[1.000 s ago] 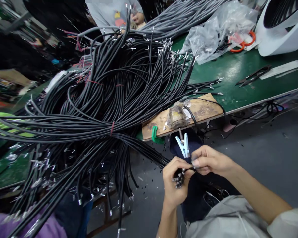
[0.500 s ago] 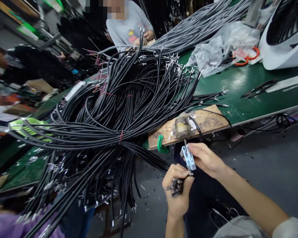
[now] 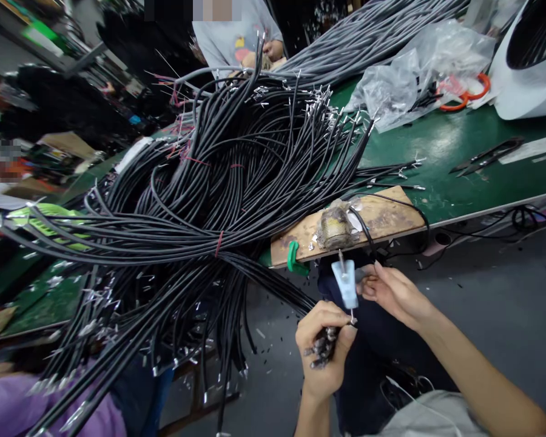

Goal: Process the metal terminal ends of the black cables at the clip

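Note:
My left hand (image 3: 324, 352) is closed round a bunch of black cables (image 3: 295, 291), their dark, frayed ends poking out of the fist. One thin silvery wire end (image 3: 352, 314) stands up between thumb and forefinger and reaches a light-blue plastic clip (image 3: 345, 284), like a clothes peg. The clip's upper end sits on the metal shaft below a small grimy motor (image 3: 335, 229). Just right of the clip, apart from it, is my right hand (image 3: 398, 295). Its fingers are loosely bent, thumb apart, with nothing seen in them.
The motor sits on a wooden board (image 3: 391, 209) held by a green clamp (image 3: 295, 258). A big heap of black cables (image 3: 209, 182) covers the green table (image 3: 441, 152). Snips (image 3: 486, 156), orange-handled scissors (image 3: 466, 94) and a fan (image 3: 528, 60) are rightward. Another person (image 3: 236, 36) sits opposite.
My right hand has let go of the blue clip and moved a little to the right. The clip has turned and now shows its broad face. My left hand stays in nearly the same place.

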### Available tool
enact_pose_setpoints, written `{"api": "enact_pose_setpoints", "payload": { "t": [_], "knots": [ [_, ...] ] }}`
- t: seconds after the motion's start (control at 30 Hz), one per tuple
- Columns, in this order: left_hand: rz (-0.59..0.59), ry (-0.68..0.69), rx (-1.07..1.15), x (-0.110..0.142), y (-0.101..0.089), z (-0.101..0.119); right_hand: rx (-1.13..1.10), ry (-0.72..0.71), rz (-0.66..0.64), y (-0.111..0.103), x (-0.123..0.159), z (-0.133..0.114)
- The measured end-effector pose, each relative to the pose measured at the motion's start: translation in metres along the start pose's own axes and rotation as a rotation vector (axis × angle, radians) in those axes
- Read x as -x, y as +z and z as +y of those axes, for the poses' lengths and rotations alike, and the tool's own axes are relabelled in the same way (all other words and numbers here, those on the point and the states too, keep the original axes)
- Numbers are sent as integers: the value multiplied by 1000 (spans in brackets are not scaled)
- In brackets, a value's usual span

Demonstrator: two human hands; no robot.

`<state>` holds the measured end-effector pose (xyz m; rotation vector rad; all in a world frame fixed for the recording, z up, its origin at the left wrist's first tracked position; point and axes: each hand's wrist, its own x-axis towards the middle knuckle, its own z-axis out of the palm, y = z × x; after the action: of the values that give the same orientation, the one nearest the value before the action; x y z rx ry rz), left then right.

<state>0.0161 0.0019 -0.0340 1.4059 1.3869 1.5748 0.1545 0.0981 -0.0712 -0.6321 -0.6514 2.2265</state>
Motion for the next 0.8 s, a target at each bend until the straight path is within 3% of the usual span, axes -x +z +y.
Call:
{"api": "enact_pose_setpoints", "payload": {
  "t": [0.1, 0.2, 0.27, 0.37, 0.43, 0.57, 0.67, 0.73, 0.8],
  "knots": [
    [-47, 40, 48, 2, -4, -2, 238, -97, 66, -12, 17, -4],
    [-99, 64, 28, 2, -5, 0, 530, -246, 123, -9, 37, -11],
    [-148, 35, -32, 1, -5, 2, 756, -427, 68, 2, 48, -15],
    [-249, -31, -128, 2, -3, 6, 1098, -666, -121, 25, 58, -19],
    [-267, -44, -185, 4, -2, 8, 1176, -754, -143, 35, 56, -18],
    [-126, -12, -276, 11, -1, 9, 1049, -848, 40, 39, 45, -2],
    [-43, -22, -329, 17, 3, 7, 882, -835, 202, 40, 39, 17],
    [-7, -60, -327, 20, 6, 5, 612, -689, 238, 44, 38, 28],
    [17, -95, -298, 21, 8, 4, 261, -417, 185, 48, 36, 36]
  ]
}}
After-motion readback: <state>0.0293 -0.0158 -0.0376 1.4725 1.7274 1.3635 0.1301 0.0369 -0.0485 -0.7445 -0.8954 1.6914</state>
